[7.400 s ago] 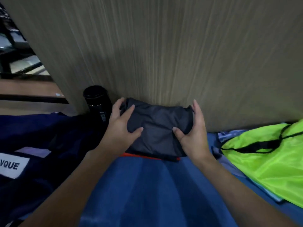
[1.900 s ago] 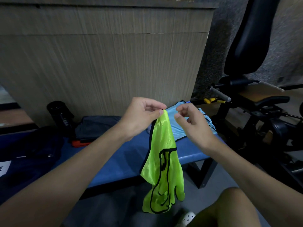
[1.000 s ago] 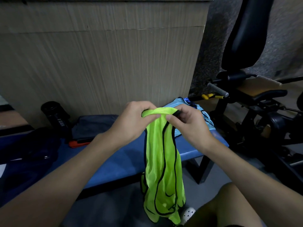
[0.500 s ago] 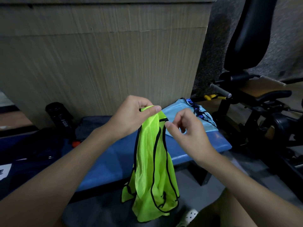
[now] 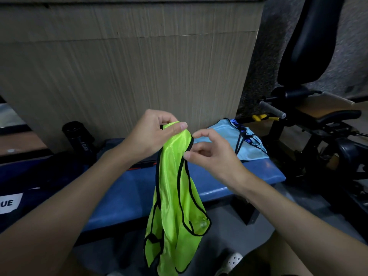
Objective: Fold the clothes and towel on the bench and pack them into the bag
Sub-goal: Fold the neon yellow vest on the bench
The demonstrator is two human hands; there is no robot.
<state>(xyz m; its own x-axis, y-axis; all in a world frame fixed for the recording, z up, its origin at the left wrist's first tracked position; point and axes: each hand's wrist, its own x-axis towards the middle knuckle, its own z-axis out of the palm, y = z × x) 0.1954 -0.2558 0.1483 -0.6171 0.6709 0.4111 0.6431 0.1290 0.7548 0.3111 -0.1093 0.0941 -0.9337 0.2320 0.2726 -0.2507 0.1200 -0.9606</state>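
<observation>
The green vest (image 5: 173,186) hangs in front of the bench (image 5: 127,188), raised clear, presumably so it drapes straight for folding. The left hand (image 5: 151,134) pinches its top edge between thumb and curled fingers. The right hand (image 5: 211,154) sits at the black trim, thumb and forefinger parted; whether it grips cannot be told.

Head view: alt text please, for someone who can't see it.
A person's left hand holds up a neon green vest by its top, in front of a blue bench; the right hand has its fingertips at the vest's black trim. A light blue garment lies at the bench's end.
</observation>
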